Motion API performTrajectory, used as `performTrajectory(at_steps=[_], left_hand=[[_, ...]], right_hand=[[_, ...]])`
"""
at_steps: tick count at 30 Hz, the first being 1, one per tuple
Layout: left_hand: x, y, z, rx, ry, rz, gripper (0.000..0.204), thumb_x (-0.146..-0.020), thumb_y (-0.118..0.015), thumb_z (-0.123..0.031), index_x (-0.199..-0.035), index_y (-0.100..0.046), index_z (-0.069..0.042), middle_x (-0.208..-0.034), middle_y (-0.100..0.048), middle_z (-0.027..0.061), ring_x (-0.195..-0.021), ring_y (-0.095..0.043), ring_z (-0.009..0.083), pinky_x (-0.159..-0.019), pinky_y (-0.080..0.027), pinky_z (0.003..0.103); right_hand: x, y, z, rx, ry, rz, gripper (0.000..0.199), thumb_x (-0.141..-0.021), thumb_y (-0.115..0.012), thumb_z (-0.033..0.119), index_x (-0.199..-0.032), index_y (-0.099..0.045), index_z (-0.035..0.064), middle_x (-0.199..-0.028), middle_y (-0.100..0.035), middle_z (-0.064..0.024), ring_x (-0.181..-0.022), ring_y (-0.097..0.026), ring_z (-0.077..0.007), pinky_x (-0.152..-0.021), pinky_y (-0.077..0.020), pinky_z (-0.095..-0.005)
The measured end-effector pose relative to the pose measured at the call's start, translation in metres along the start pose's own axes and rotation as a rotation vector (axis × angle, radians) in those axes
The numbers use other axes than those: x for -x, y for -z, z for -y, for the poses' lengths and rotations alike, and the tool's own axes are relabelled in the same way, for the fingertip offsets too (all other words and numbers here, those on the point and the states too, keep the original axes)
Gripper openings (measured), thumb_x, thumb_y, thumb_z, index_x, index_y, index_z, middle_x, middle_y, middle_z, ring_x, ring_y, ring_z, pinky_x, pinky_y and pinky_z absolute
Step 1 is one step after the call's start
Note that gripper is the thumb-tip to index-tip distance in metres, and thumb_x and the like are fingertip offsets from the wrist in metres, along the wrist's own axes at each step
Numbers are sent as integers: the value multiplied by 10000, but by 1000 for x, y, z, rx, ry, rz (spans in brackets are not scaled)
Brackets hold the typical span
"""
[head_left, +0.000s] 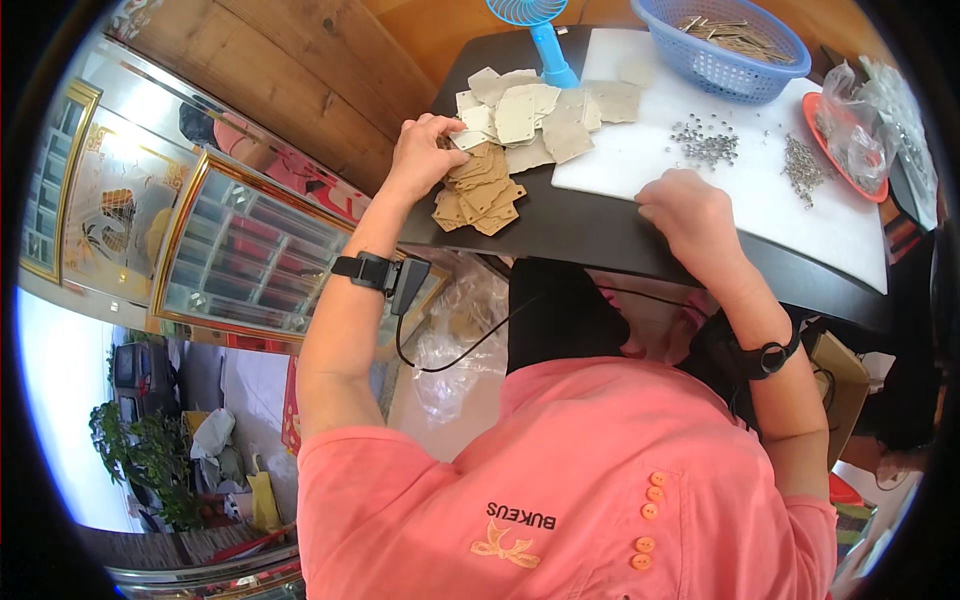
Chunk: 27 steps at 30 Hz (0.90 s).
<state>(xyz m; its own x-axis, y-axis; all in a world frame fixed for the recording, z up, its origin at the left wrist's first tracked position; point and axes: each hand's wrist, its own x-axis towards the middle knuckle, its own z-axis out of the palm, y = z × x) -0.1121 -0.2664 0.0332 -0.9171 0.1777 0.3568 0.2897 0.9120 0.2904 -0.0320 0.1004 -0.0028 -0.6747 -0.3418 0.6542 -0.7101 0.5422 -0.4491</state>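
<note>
I note the left hand (425, 150) pinching flat tan scalloped tags (480, 190), fanned in a stack; the right hand (690, 215) rests curled, empty, on the counter (590, 235).

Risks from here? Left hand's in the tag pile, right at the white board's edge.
1. The brown tags lie fanned close to the dark table's near edge; the left hand picking there could push some off.
2. The loose metal eyelets sit unboxed on the white board; if the right hand nudges the board, they may scatter.
</note>
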Motion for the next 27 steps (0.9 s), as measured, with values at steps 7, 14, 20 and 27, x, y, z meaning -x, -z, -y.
performTrajectory(at_steps=[7,14,20,27], left_hand=[[-13,-6,-24,150,120,19,496,-607,-835,-247,-1060,-704,-93,-878,-603,57,-958,-515,250,-832,-460,390],[3,-21,-36,-185,98,5,667,-684,-782,-397,-1246,-609,-82,-1155,-623,133,-1165,-530,339,-998,-438,426],[5,-22,-27,127,170,-30,426,-695,-695,-94,-1119,-680,-52,-896,-643,99,-840,-614,256,-815,-511,370],[14,-26,-75,184,-203,-305,269,-707,-620,45,-958,-690,-22,-815,-627,96,-780,-599,247,-741,-494,361]], right_hand=[[0,2,1,37,27,15,80,-774,-704,73,-827,-644,80,-790,-632,-61,-806,-630,-273,-670,-512,-396],[2,-2,-2,41,59,-25,77,-767,-694,79,-804,-627,84,-785,-625,-64,-807,-631,-276,-670,-510,-406],[7,9,2,155,103,-26,103,-735,-702,90,-806,-628,97,-788,-609,-62,-812,-610,-275,-715,-483,-392],[36,66,-24,300,-103,70,99,-739,-712,80,-834,-682,85,-885,-635,-57,-922,-593,-268,-809,-452,-402]])
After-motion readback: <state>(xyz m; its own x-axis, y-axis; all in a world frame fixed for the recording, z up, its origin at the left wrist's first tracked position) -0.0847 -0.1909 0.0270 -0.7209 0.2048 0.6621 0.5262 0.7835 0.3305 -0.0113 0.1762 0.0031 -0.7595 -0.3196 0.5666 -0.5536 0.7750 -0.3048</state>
